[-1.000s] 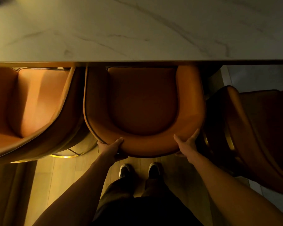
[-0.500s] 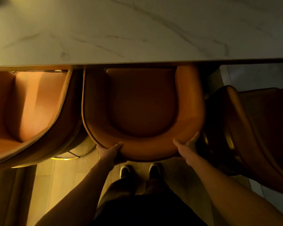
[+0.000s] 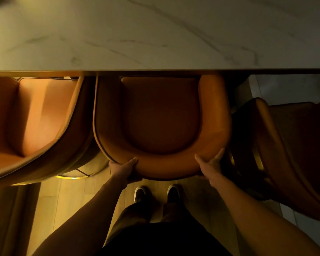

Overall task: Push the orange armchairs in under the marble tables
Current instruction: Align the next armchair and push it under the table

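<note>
From the head camera, looking down: I am standing right behind the middle armchair (image 3: 161, 115), and over the last second it is barely shifting against the marble table (image 3: 155, 34). If anything its curved back is sitting a touch lower in view than a second ago, and the table edge is sitting a little lower too, so most of that is probably my head tipping. I read it as the push stalling or just ending, with the chair close to as far in as it goes.

The front of the seat and both arm ends are tucked under the marble edge; the rounded back is sticking out toward me, with my shoes (image 3: 156, 194) just behind it on the wooden floor (image 3: 63, 200).

My left hand (image 3: 125, 168) is gripping the back rim at its left curve, thumb lying on top and the fingers wrapping down behind the padding, out of sight. My right hand (image 3: 210, 163) is holding the right curve, thumb on top of the rim and fingers stretching along its outer side. So the chair is lying directly ahead of both hands, in contact with them.

The left armchair (image 3: 37, 117) is standing angled, just beside mine, partly under the table. The right armchair (image 3: 288, 148) is turned away and largely clear of the table, so I judge it needs doing next.
</note>
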`<action>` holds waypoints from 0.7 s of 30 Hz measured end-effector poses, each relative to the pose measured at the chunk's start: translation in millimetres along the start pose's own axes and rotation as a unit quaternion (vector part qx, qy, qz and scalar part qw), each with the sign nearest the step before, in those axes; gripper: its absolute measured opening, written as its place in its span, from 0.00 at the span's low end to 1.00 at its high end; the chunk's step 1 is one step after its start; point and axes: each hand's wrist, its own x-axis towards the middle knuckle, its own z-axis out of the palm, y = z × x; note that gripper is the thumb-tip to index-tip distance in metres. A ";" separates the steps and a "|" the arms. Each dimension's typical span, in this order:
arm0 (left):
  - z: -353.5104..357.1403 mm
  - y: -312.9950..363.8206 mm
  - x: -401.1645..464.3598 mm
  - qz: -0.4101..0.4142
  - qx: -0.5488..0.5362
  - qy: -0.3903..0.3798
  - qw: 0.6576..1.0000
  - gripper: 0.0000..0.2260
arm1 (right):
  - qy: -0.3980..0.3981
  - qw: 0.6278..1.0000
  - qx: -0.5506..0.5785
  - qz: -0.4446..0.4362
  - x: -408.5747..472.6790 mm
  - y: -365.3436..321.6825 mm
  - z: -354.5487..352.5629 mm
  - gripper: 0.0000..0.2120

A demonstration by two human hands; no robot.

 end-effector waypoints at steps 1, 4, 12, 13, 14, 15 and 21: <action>-0.7 -0.4 -0.3 0.000 0.002 -0.004 1.000 0.38 | 0.001 1.000 -0.005 -0.004 -1.5 0.2 -0.6 0.53; -3.0 -3.6 1.9 0.017 0.012 -0.011 1.000 0.36 | -0.001 1.000 -0.023 -0.020 -5.0 1.6 -2.4 0.51; -8.4 -18.0 -2.6 0.145 0.082 -0.007 0.986 0.26 | 0.033 0.993 -0.088 -0.073 -18.0 13.9 4.8 0.43; -11.5 -18.4 -1.5 0.158 0.092 -0.009 0.983 0.27 | 0.033 0.992 -0.099 -0.076 -19.4 15.9 4.6 0.42; -15.3 -18.3 -0.2 0.170 0.104 -0.010 0.980 0.29 | 0.032 0.991 -0.106 -0.077 -20.7 17.7 3.9 0.41; -19.1 -17.5 1.2 0.185 0.114 -0.009 0.976 0.31 | 0.033 0.990 -0.109 -0.078 -21.3 18.9 3.6 0.41; -27.8 -4.8 5.0 0.318 0.278 0.074 0.903 0.45 | 0.035 0.991 -0.102 -0.079 -28.4 22.8 5.4 0.38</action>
